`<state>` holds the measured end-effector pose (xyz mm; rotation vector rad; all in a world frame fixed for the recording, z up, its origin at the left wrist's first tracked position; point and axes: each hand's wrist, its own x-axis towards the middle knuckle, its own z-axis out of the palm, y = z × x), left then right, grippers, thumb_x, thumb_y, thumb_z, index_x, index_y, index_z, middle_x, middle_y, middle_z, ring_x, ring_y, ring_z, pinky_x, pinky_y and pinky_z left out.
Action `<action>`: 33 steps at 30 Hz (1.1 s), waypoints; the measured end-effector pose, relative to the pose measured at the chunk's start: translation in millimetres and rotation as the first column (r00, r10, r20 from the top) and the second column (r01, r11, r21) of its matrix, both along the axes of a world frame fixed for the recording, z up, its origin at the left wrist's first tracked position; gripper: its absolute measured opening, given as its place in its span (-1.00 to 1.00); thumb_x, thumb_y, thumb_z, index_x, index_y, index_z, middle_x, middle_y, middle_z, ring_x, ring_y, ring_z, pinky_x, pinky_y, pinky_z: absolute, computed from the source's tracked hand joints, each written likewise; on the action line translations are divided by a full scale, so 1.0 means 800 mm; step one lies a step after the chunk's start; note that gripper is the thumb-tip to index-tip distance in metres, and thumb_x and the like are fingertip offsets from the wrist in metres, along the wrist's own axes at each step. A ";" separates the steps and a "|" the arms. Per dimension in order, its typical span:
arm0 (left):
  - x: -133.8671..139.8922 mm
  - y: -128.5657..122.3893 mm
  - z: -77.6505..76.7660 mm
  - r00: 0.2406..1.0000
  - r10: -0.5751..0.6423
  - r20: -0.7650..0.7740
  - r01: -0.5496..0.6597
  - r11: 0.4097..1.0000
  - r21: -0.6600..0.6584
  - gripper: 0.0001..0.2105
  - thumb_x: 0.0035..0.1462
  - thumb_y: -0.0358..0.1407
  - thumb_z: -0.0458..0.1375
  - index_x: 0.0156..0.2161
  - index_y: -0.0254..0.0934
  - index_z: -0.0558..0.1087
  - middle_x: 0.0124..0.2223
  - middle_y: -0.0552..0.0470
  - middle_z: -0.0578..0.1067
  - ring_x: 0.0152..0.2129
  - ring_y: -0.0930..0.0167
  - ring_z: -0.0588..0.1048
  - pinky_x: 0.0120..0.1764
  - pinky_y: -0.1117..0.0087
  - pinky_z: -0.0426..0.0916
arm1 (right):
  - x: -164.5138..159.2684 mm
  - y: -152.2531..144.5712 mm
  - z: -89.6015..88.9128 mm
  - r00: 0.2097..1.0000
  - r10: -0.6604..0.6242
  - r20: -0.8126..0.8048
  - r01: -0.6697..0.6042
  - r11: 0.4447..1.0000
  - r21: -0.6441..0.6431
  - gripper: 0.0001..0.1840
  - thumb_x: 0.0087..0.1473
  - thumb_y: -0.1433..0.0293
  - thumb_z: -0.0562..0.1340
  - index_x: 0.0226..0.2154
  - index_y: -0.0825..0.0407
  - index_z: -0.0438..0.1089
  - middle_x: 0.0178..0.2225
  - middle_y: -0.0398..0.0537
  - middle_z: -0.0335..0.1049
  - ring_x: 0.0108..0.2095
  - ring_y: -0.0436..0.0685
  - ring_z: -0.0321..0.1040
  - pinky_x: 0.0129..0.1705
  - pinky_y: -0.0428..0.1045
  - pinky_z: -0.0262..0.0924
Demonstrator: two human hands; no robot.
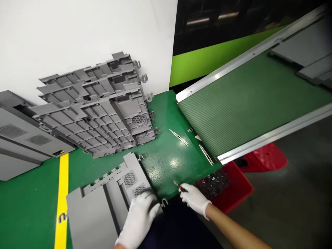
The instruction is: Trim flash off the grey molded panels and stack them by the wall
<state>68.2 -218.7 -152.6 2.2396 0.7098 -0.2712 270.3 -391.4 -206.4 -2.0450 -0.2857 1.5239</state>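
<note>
A grey plastic panel (93, 214) with two round-holed grilles lies flat on the green table, close to me. My left hand (140, 216), in a white glove, grips its right edge beside the lower grille; some fingertips are hidden. Just right of that hand, a small hook-shaped tab (164, 203) juts from the panel's edge, and another tab (140, 157) sits at its far corner. In my white-gloved right hand (194, 200) is a pair of small cutting pliers (178, 185) with red and black handles. The jaws point away over the tabletop, apart from the panel.
Several ribbed grey panels (103, 117) lean against the white wall; more stand at left (23, 135). Two slim knives, one (178, 137) and another (206, 154), lie by the green conveyor (249, 100). Below, a red bin (238, 188) holds dark scraps.
</note>
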 end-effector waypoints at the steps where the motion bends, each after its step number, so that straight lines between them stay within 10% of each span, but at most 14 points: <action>1: 0.024 0.003 -0.011 0.989 -0.144 -0.020 0.145 0.988 0.049 -0.63 0.28 -0.02 0.05 -0.02 -0.18 0.54 0.04 -0.18 0.52 0.05 0.10 0.41 0.24 -0.08 0.10 | -0.016 -0.009 0.002 0.979 -0.121 -0.166 0.120 0.993 -0.018 -0.75 -0.02 0.44 0.07 -0.24 0.04 0.35 -0.38 -0.05 0.41 -0.41 0.10 0.40 -0.42 -0.03 0.22; 4: 0.084 0.011 -0.042 0.792 -0.584 -0.176 0.606 0.787 0.116 -0.51 0.33 -0.02 -0.06 -0.22 -0.34 0.61 -0.23 -0.28 0.59 -0.14 0.07 0.51 0.19 -0.10 0.08 | -0.053 -0.032 -0.002 0.858 -0.375 -0.350 0.353 0.927 -0.128 -0.72 -0.07 0.46 0.05 -0.23 0.05 0.29 -0.48 -0.13 0.36 -0.57 0.05 0.35 -0.58 -0.08 0.16; 7: 0.118 0.015 -0.063 0.583 -0.759 -0.291 0.792 0.610 -0.002 -0.46 0.36 -0.05 -0.10 -0.39 -0.36 0.60 -0.44 -0.18 0.56 -0.40 0.25 0.52 0.10 0.05 0.17 | -0.066 -0.050 -0.011 0.862 -0.413 -0.293 0.384 0.911 -0.154 -0.71 -0.16 0.51 0.07 -0.28 0.02 0.25 -0.56 -0.22 0.30 -0.63 0.02 0.29 -0.62 -0.11 0.10; 12: 0.150 0.019 -0.076 0.623 -0.666 -0.410 0.727 0.687 -0.010 -0.44 0.38 -0.07 -0.15 -0.38 -0.37 0.57 -0.47 -0.01 0.52 -0.47 0.39 0.43 0.00 0.15 0.17 | -0.061 -0.067 -0.017 0.996 -0.023 -0.092 0.023 1.000 -0.003 -0.78 -0.05 0.51 0.11 -0.29 -0.02 0.30 -0.47 -0.20 0.37 -0.47 -0.01 0.31 -0.41 -0.09 0.09; 18: 0.171 0.031 -0.090 0.579 -0.720 -0.383 0.671 0.688 -0.277 -0.51 0.31 0.06 -0.10 -0.46 -0.21 0.42 -0.51 0.09 0.48 -0.57 0.41 0.34 0.00 0.14 0.13 | -0.066 -0.052 -0.022 0.891 0.418 0.177 -0.420 0.907 -0.026 -0.77 -0.04 0.47 0.13 -0.25 -0.06 0.28 -0.27 -0.07 0.39 -0.30 0.13 0.34 -0.34 -0.02 0.00; 33: 0.172 0.033 -0.097 0.578 -0.739 -0.346 0.673 0.672 -0.310 -0.57 0.32 0.01 -0.07 -0.45 -0.23 0.37 -0.51 0.14 0.44 -0.59 0.48 0.23 -0.20 0.29 0.10 | -0.091 -0.040 -0.033 0.805 0.521 0.285 -0.508 0.853 -0.123 -0.76 -0.02 0.45 0.12 -0.23 -0.02 0.32 -0.23 0.02 0.42 -0.24 0.21 0.40 -0.25 0.04 0.13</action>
